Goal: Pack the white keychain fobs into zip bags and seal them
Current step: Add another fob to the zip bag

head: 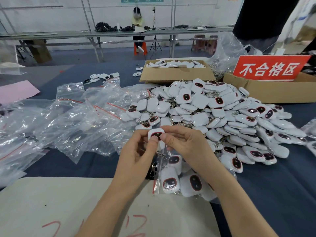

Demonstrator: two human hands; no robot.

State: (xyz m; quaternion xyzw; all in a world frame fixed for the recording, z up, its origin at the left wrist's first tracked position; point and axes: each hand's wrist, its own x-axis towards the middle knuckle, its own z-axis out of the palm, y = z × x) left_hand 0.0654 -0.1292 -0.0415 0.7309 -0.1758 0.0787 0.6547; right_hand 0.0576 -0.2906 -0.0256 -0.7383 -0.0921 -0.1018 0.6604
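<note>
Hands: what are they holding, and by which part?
Both the left hand and right hand pinch one white fob, thumbs pressed on its dark front face.

A white fob (156,135), dark red-rimmed oval facing up, is pinched between left hand (138,149) and right hand (184,144); behind it lies a heap of fobs (222,115); empty clear zip bags (77,117) sprawl left; a bag (171,189) below holds several

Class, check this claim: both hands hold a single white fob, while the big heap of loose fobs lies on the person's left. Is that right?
One slip: in the head view the heap of loose fobs lies on the person's right. The left hand and right hand do hold a single white fob.
</note>
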